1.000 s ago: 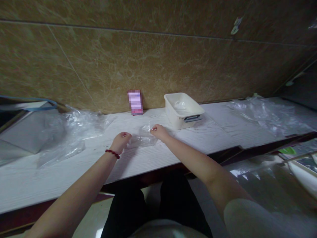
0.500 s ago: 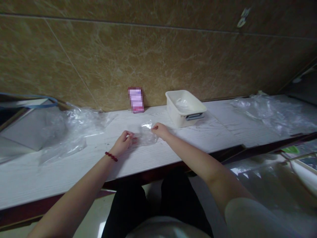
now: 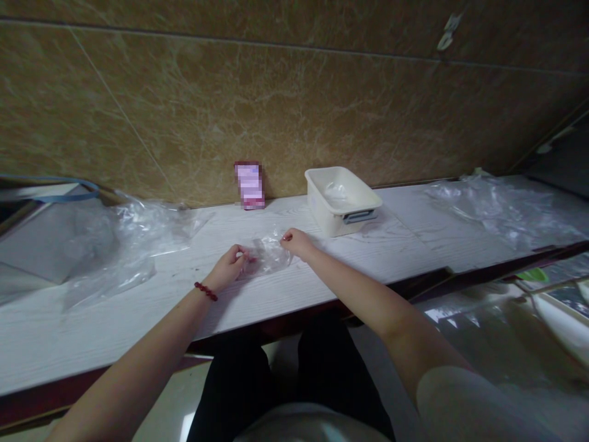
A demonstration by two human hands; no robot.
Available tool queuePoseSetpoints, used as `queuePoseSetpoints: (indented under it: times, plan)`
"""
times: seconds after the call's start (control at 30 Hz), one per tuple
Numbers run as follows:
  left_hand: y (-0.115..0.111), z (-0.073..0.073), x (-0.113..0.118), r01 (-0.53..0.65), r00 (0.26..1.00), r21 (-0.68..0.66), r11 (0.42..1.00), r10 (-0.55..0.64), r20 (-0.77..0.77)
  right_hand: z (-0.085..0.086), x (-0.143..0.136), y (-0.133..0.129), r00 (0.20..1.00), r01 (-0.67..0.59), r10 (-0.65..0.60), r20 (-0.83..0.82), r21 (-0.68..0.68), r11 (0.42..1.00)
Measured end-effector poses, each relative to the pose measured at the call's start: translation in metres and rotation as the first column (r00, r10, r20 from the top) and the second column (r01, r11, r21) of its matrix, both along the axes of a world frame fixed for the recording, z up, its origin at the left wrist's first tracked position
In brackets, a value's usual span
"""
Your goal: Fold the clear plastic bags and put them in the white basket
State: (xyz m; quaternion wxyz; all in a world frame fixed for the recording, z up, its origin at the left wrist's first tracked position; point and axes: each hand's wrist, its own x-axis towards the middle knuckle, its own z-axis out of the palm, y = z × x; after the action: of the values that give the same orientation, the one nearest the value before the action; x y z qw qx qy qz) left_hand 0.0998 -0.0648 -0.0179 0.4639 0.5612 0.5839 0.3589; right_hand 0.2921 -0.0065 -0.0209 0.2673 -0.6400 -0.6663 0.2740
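- Off on the far side, a brown marbled wall (image 3: 276, 110) runs behind everything, crossed by pale seams.
- Against it stands a long counter (image 3: 271, 301) with a white wood-grain top.
- Over to the left I see a loose heap of clear film (image 3: 142, 230), crumpled and shiny.
- At the right end lies another rumpled spread of plastic (image 3: 497, 212).
- Partly under the film on the left sits a white box (image 3: 34, 248), with a blue band across its top.
- Right of centre, near the wall, is a cream tub (image 3: 324, 215) with a grey handle towards us; something clear lies inside.
- Between the person's hands, near the middle of the counter, is a small clear plastic piece (image 3: 269, 253).
- The left hand (image 3: 229, 268) has thumb and fingers pinched on its left edge.
- The right hand (image 3: 299, 243) pinches its right edge, fingertips together.
- A phone-like object (image 3: 251, 186) leans on the wall, its face blurred.
- A dark red beaded bracelet (image 3: 205, 291) circles the left wrist.
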Motion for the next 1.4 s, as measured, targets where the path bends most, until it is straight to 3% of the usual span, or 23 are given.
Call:
queuePoseSetpoints:
  times: [0.17, 0.3, 0.5, 0.67, 0.97, 1.17, 1.4]
  plan:
    - [-0.002, 0.016, -0.004, -0.125, 0.942, 0.107, 0.986, 0.152, -0.299, -0.001, 0.000, 0.002, 1.000, 0.004, -0.004, -0.001, 0.006, 1.000]
    - [0.008, 0.013, -0.011, -0.215, 0.855, 0.198, 0.956, 0.282, -0.436, 0.003, -0.003, 0.002, 1.000, 0.024, -0.024, 0.009, -0.007, 1.000]
    - [0.019, -0.003, -0.010, -0.381, 0.849, 0.152, 0.912, 0.410, -0.333, 0.002, -0.007, 0.003, 1.000, 0.006, -0.007, -0.006, -0.015, 1.000]
    - [0.024, -0.010, -0.007, -0.439, 0.856, 0.129, 0.889, 0.457, -0.240, -0.003, -0.008, 0.006, 1.000, 0.024, -0.024, -0.016, -0.012, 1.000]
    - [0.020, -0.010, -0.012, -0.429, 0.888, 0.107, 0.897, 0.440, -0.131, -0.007, -0.004, 0.011, 0.999, -0.007, 0.007, -0.047, 0.001, 1.000]
    - [0.011, -0.003, -0.032, -0.430, 0.885, 0.098, 0.898, 0.440, -0.150, -0.007, -0.003, 0.009, 0.998, -0.054, 0.053, -0.043, -0.032, 0.998]
    - [-0.007, -0.010, -0.036, -0.411, 0.908, 0.008, 0.912, 0.410, -0.089, -0.006, -0.006, 0.008, 0.995, -0.081, 0.077, -0.062, -0.058, 0.995]
